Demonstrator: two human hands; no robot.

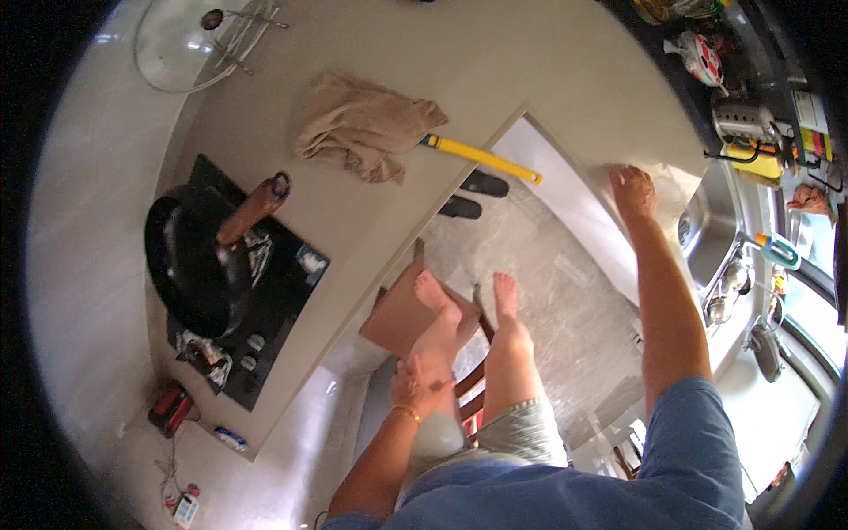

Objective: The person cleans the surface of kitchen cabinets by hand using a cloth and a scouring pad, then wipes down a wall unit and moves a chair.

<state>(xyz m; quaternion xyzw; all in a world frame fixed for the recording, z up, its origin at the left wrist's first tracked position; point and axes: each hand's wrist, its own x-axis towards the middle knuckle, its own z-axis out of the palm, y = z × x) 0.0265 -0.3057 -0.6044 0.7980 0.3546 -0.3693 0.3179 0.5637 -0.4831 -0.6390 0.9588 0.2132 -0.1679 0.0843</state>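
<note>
My right hand (634,189) rests flat on the beige countertop (563,79) beside the sink and holds nothing. Lower down, my left hand (422,384) lies against my left leg with its fingers spread. My left foot is on the brown seat of a wooden chair (397,318); my other leg extends down beside the chair. A crumpled brown cloth (364,126) lies on the counter ahead. From under it sticks a yellow handle (487,159) with a blue end, reaching past the counter's inner edge. Whatever the cloth covers at that end is hidden.
A black wok (192,265) with a wooden handle stands tilted on the black gas hob (285,285). A glass lid (192,46) is at upper left. The steel sink (712,225) and hanging utensils (732,281) are on the right. Dark slippers (483,184) lie on the floor.
</note>
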